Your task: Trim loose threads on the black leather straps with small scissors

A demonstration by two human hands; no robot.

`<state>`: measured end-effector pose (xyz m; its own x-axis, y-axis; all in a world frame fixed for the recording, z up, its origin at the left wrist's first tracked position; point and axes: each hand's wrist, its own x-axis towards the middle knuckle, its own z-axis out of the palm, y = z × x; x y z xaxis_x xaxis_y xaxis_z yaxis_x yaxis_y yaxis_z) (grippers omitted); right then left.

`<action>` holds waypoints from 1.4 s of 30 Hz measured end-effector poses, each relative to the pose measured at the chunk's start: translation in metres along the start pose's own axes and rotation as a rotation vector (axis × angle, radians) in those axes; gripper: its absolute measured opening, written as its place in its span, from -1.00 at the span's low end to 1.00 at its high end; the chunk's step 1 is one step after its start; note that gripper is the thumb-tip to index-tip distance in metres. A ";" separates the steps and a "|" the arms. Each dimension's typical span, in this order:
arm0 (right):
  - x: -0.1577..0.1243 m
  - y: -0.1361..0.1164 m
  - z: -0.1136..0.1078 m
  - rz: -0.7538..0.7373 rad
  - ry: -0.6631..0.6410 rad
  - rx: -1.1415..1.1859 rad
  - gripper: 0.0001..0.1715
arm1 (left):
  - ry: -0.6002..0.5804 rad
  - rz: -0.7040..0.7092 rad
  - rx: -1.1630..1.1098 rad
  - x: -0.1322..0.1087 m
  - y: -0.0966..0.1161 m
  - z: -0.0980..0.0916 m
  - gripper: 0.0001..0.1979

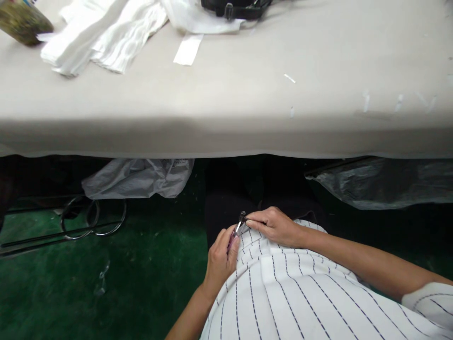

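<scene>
My left hand is closed around a small metal tool with a pinkish-purple grip, whose exact kind I cannot make out. The tool's shiny shaft and dark tip stick up above the fingers. From the other side, my right hand pinches at that dark tip with thumb and forefinger. Whether a smaller piece sits between those fingers is hidden. Both hands are low, in front of the white shirt with dark dashed stripes, over the lap and below the table edge.
A pale cloth-covered table spans the front. On it lie white fabric pieces, a white paper slip, a black strapped item and a jar. Plastic bags hang beneath, beside metal rings, above the green floor.
</scene>
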<state>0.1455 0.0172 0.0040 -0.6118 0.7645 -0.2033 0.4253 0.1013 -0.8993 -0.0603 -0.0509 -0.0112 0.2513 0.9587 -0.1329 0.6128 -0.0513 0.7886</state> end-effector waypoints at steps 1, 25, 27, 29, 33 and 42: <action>0.000 0.000 0.000 -0.001 0.004 0.001 -0.57 | 0.007 -0.001 -0.005 0.000 0.000 0.001 -0.69; 0.000 -0.003 -0.001 -0.064 0.123 -0.227 -0.75 | 0.060 -0.109 -0.184 0.010 0.004 0.007 -0.69; 0.001 -0.002 -0.003 -0.098 0.107 -0.201 -0.74 | 0.067 -0.097 -0.174 0.009 0.004 0.008 -0.69; 0.001 -0.001 -0.004 -0.150 0.081 -0.131 -0.73 | 0.079 -0.089 -0.180 0.008 0.005 0.007 -0.69; 0.002 0.002 -0.005 -0.225 0.058 -0.031 -0.72 | 0.072 -0.125 -0.228 0.008 0.009 0.003 -0.69; 0.000 0.006 -0.001 -0.238 0.087 -0.373 -0.77 | 0.087 -0.214 -0.258 0.007 0.018 0.006 -0.66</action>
<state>0.1487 0.0181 -0.0011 -0.6699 0.7414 0.0401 0.5007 0.4909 -0.7130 -0.0435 -0.0462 -0.0017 0.0661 0.9610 -0.2686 0.4320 0.2151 0.8759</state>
